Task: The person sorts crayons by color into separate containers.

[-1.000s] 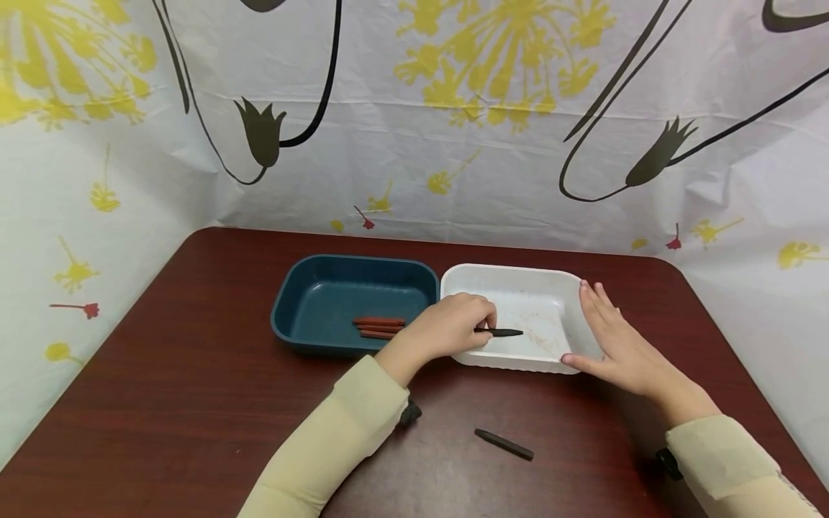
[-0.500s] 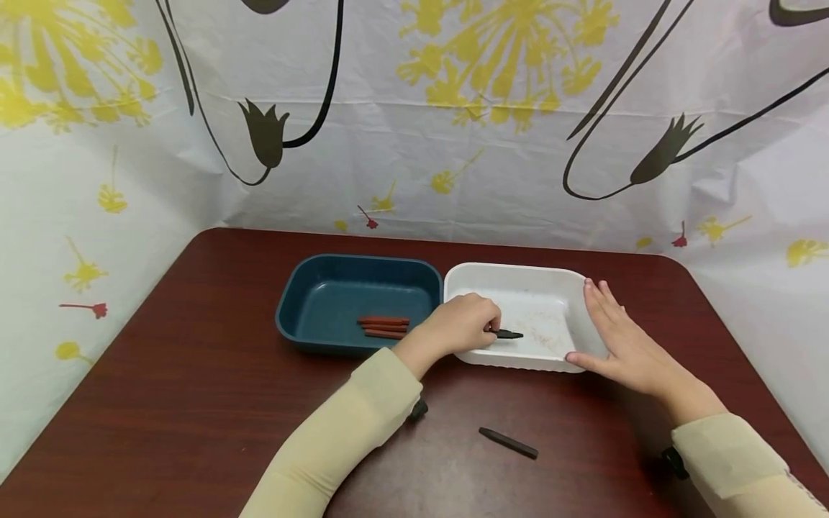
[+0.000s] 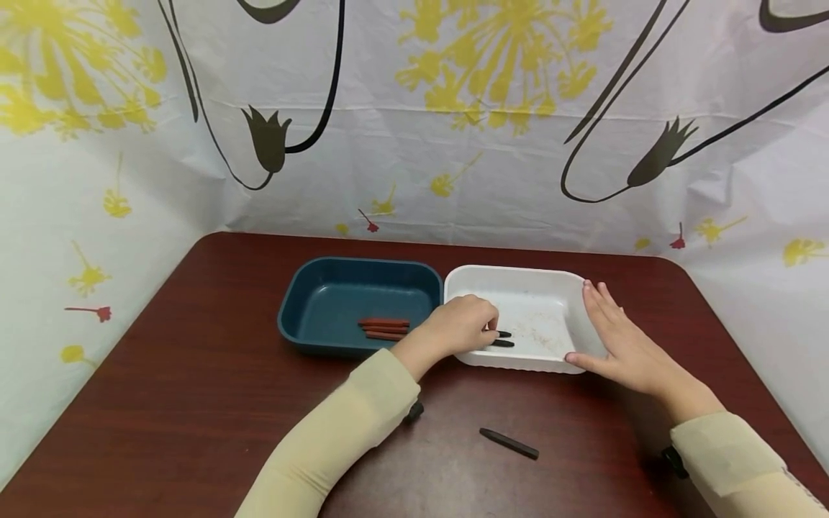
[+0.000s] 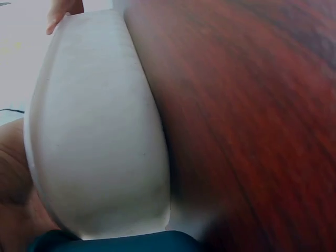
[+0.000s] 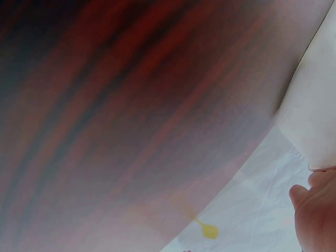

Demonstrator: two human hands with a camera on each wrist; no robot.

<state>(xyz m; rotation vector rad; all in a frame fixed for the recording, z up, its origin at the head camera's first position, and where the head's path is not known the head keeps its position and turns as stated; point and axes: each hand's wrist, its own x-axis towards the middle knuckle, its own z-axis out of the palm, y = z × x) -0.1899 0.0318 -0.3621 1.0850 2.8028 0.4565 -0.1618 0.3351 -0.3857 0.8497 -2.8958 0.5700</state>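
Observation:
My left hand [image 3: 461, 324] reaches over the front rim of a white tray [image 3: 537, 363]. Its curled fingers and thumb pinch a black crayon [image 3: 505, 334]. Just in front of that tip a second black crayon [image 3: 504, 344] pokes out; the hand hides the rest of both. My right hand [image 3: 624, 349] lies spread against the white tray's right end, straight fingers at the rim and thumb at the front corner. In the left wrist view, the tray's outer wall [image 4: 100, 126] hides the left fingertips.
A dark teal tray [image 3: 304, 341] holding several reddish-brown crayons [image 3: 383, 323] stands beside the white tray's left end. Another dark crayon [image 3: 509, 443] lies on the brown table [image 3: 194, 403] nearer the front. A patterned white sheet [image 3: 363, 158] hangs behind the table.
Within the white tray, the single visible crayon tip has become two separate tips, reaching less far right past the left hand. The right hand stays at the tray's end.

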